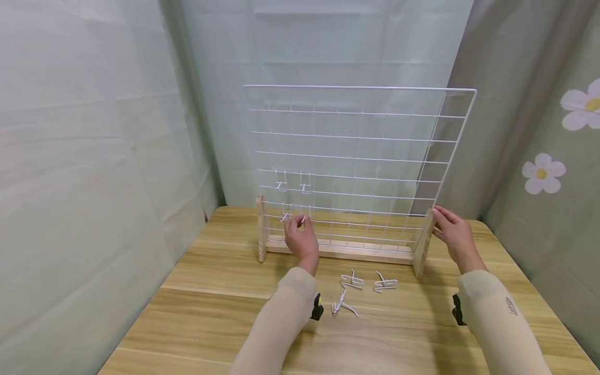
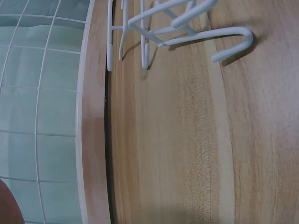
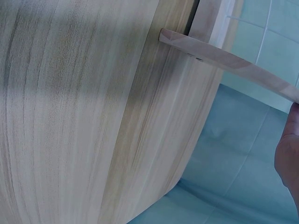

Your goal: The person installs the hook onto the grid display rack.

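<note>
Low on the grid (image 1: pixel 353 157), left side: my left hand (image 1: pixel 303 244) is curling nearly closed, thumb and finger pinching what is probably a hook (image 1: pixel 303 219), since my fingers are hiding most of it.
Just left of it: another hook (image 1: pixel 285 216) is hanging on the wires.
Above those: two upper hooks (image 1: pixel 305 187) are hanging side by side.
Right post (image 1: pixel 424 247): my right hand (image 1: pixel 457 239) is gripping its upper end, thumb and fingers leaving only a narrow gap.
Table (image 1: pixel 211 312): three loose hooks (image 1: pixel 352 281) are lying between my forearms, one nearer me.
Rail (image 1: pixel 347 251): pale wood is running along the grid's foot.
</note>
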### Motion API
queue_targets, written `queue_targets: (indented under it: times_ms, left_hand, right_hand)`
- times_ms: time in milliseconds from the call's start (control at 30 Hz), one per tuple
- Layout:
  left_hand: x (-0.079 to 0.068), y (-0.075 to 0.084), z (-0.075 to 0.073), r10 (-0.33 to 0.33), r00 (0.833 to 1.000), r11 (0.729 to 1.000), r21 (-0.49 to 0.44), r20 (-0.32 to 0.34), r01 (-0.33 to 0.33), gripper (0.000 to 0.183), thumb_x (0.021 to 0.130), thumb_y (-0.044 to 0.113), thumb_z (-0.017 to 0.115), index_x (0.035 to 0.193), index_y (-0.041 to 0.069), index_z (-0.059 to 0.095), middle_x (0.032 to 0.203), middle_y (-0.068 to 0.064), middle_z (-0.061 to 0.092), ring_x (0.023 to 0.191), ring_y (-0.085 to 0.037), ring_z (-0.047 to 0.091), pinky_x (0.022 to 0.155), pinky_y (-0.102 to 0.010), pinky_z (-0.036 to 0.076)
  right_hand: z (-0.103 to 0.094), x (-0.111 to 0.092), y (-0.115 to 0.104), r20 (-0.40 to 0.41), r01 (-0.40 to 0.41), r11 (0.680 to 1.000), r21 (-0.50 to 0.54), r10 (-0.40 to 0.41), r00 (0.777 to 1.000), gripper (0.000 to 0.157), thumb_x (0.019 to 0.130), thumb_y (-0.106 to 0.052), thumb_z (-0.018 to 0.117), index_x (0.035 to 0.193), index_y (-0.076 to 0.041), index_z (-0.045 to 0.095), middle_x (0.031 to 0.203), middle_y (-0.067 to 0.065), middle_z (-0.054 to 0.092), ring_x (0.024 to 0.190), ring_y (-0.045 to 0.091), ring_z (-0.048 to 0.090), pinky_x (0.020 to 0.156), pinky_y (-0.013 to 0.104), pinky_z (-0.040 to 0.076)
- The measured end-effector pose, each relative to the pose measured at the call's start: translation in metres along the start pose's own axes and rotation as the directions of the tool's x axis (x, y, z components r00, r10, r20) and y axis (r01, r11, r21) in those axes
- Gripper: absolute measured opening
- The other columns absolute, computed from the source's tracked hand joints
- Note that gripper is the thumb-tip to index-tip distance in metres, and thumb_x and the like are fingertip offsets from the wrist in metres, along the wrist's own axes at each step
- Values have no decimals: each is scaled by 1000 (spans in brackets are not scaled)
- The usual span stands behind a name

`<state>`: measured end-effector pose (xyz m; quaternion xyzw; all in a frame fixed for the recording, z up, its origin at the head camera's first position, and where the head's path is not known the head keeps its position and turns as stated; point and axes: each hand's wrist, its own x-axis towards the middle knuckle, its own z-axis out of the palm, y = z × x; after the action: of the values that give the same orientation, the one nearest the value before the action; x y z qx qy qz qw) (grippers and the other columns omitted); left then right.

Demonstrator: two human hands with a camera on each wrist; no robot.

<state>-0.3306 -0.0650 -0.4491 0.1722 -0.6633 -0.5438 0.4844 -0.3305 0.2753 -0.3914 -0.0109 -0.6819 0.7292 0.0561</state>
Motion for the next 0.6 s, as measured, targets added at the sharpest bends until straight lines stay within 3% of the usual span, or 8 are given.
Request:
queue_targets:
  times_ms: [100, 200, 433, 600]
  left_hand:
    - [-1, 1, -1, -3, 1000, 1000, 5, 11, 3, 9, 87, 7, 75, 88, -1, 69, 89, -14, 63, 87, -31, 61, 80, -43, 50]
    - [-1, 1, -3, -24, 999, 1000, 9, 22, 24, 11, 86, 8, 76, 89, 0, 70, 90, -14, 64, 88, -32, 61, 81, -43, 49]
    - [-2, -5, -7, -101, 993, 995, 12, 65, 101, 11, 86, 8, 76, 93, 1, 71, 96, -12, 65, 93, -29, 60, 84, -41, 49]
    - [-2, -10, -10, -133, 988, 991, 10, 80, 132, 11, 85, 5, 75, 94, 1, 70, 98, -11, 64, 95, -29, 60, 85, -40, 50]
  right_hand:
    - [0, 1, 0, -2, -4, 1000, -5, 3, 1000, 55, 92, -38, 67, 137, -8, 57, 102, -15, 61, 101, 5, 57, 77, 16, 52]
    - [1, 1, -1, -6, -16, 999, -52, 16, 1000, 65, 93, -41, 65, 144, -5, 49, 109, -13, 59, 108, 8, 56, 85, 21, 51]
    - [2, 1, -2, -13, -40, 994, -102, 39, 999, 70, 93, -45, 62, 148, -5, 45, 127, 0, 54, 122, 17, 51, 100, 35, 40]
    - [1, 0, -3, -12, -31, 994, -106, 30, 999, 69, 93, -44, 63, 147, -5, 45, 122, -4, 56, 118, 14, 53, 101, 36, 40]
